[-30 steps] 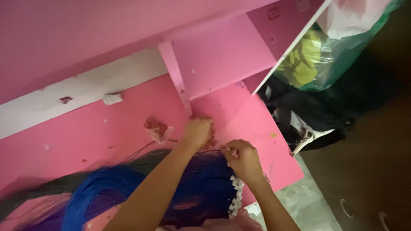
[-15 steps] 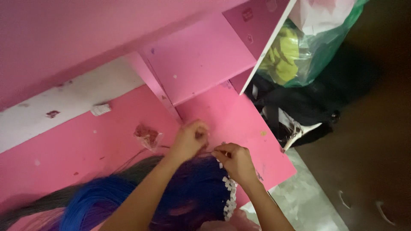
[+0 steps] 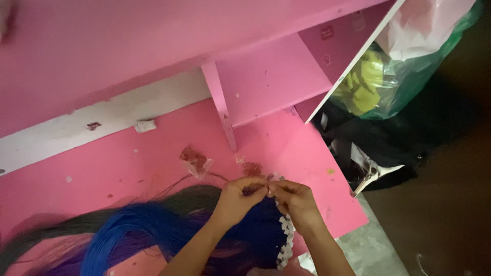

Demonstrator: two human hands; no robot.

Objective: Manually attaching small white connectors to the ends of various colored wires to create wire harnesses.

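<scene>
Our left hand point(image 3: 240, 197) and right hand point(image 3: 294, 199) meet fingertip to fingertip above the front edge of the pink desk point(image 3: 128, 168), both closed in a pinch on a small dark bit point(image 3: 268, 178) held between them; what that bit is we cannot tell. A second ago the hands were apart, the left pressed down on the desk and the right just beside it; half a second ago they had drawn closer, and now they touch. Under our wrists lies the wig point(image 3: 153, 230), blue strands in the middle with grey-green ones at its far edge, spread over the near part of the desk as before. A white lace strip point(image 3: 285, 240) hangs along the wig's right side below our right hand. A small clear packet point(image 3: 194, 161) with reddish contents lies on the desk just beyond the wig, unmoved, and a white scrap point(image 3: 145, 125) sits further back by the white wall strip. Right of the desk a green bag point(image 3: 404, 82) rests on dark clothes point(image 3: 378, 148).
</scene>
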